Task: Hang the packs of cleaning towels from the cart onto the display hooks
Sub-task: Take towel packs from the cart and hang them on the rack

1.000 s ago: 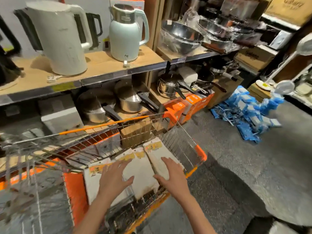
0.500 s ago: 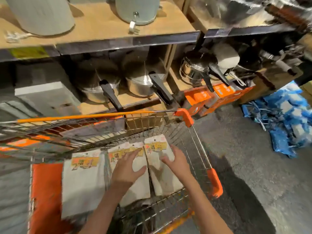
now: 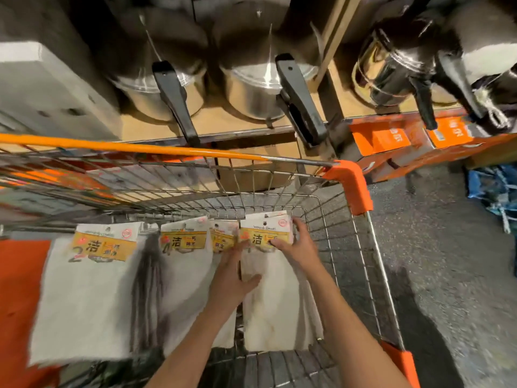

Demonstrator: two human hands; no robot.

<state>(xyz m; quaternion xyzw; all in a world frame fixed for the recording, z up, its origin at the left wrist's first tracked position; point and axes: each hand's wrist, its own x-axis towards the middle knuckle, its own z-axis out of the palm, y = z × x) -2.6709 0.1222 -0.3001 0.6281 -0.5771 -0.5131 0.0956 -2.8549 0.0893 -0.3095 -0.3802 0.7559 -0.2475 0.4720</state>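
Reaching into the cart (image 3: 347,177), the left hand (image 3: 232,278) lies flat beside the rightmost towel pack (image 3: 271,298) while the right hand (image 3: 299,245) grips its label end, so next comes lifting it toward hooks not in view.

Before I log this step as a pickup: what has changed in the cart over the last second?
Both hands slid forward along the packs to the rightmost stack. The right hand now takes grip on its yellow label end; the left hand lies flat at its left edge. Nothing has been lifted. The other packs and the cart stayed put; only the camera tipped down.
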